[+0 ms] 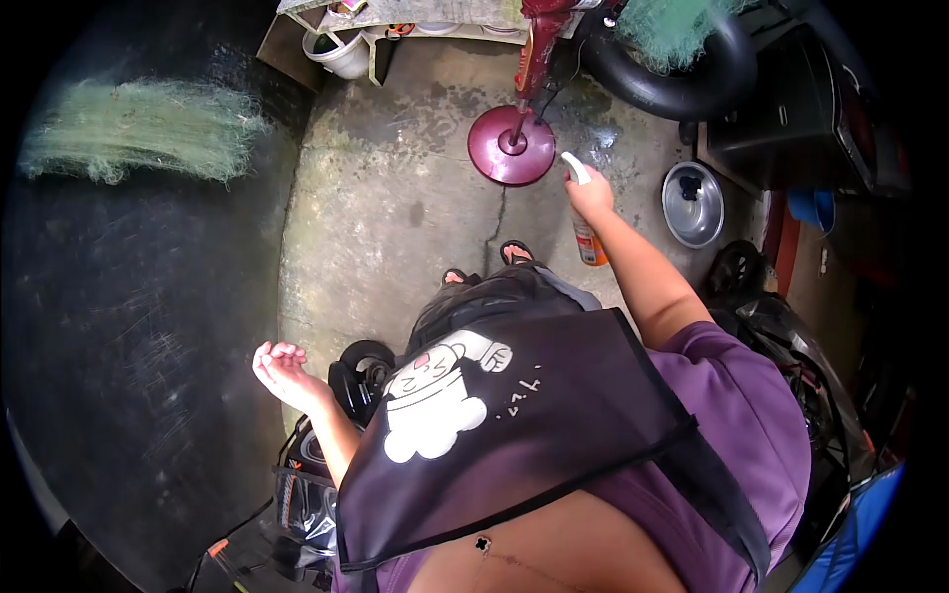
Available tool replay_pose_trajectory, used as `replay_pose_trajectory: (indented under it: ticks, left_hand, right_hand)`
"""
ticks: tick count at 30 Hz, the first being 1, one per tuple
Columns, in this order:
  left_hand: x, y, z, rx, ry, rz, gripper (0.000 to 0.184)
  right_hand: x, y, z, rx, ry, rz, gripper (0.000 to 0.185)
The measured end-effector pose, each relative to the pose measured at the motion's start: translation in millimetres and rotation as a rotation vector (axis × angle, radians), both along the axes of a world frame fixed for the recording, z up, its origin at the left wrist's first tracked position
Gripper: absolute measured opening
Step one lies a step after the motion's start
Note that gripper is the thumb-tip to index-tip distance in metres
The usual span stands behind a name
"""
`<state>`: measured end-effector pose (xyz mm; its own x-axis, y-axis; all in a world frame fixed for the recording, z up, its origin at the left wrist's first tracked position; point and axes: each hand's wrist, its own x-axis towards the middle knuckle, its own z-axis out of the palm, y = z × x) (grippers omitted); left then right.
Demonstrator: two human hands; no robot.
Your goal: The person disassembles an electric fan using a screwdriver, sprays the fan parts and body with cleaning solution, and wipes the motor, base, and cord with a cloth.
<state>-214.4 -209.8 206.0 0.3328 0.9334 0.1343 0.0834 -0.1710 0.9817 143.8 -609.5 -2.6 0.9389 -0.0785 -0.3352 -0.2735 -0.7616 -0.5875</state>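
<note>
My right hand is wrapped round the neck of a spray bottle, which has a white trigger head and an orange label. The bottle hangs upright over the concrete floor, just right of the round maroon base of a fan stand. At the lower left, my left hand is raised, palm up with fingers loosely curled and apart, holding nothing. It is beside the edge of a dark board or table.
Green netting lies on the dark surface at left. More netting rests on a black inner tube. A metal basin sits at right, near a blue container. A white bucket stands under a shelf.
</note>
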Motion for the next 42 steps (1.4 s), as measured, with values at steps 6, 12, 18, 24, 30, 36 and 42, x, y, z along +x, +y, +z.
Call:
replay_pose_trajectory:
  ticks: [6,12,18,24,30,36,42]
  left_hand:
    - [13.2,-35.5,21.5,0.13,-0.004,0.045,0.026]
    - [7.2,-61.2,19.2,0.131,0.021,0.034,0.027]
    - [6.5,-84.9,35.0,0.179,0.004,0.073,0.027]
    - [-5.9,-94.6,32.3,0.184,-0.03,0.109,0.028]
    - [-13.0,-98.9,36.5,0.194,-0.014,0.15,0.029]
    - [-18.1,-97.8,37.7,0.196,-0.037,0.136,0.029]
    - [-24.6,-95.2,36.5,0.203,-0.052,0.152,0.028]
  right_hand:
    - [-11.0,-11.7,0.4,-0.075,0.121,0.054,0.022]
    - [-6.6,-25.4,-16.8,-0.007,0.095,0.088,0.023]
    - [29.0,-67.0,-84.2,0.199,0.128,-0.036,0.027]
    - [27.7,-70.5,-94.2,0.029,0.239,-0.065,0.033]
    - [19.9,-9.4,-30.7,-0.021,0.186,0.158,0.036]
    - [41.9,30.8,-23.2,-0.024,0.178,0.21,0.038]
    - [34.7,12.7,-36.7,-0.088,0.132,0.265,0.041]
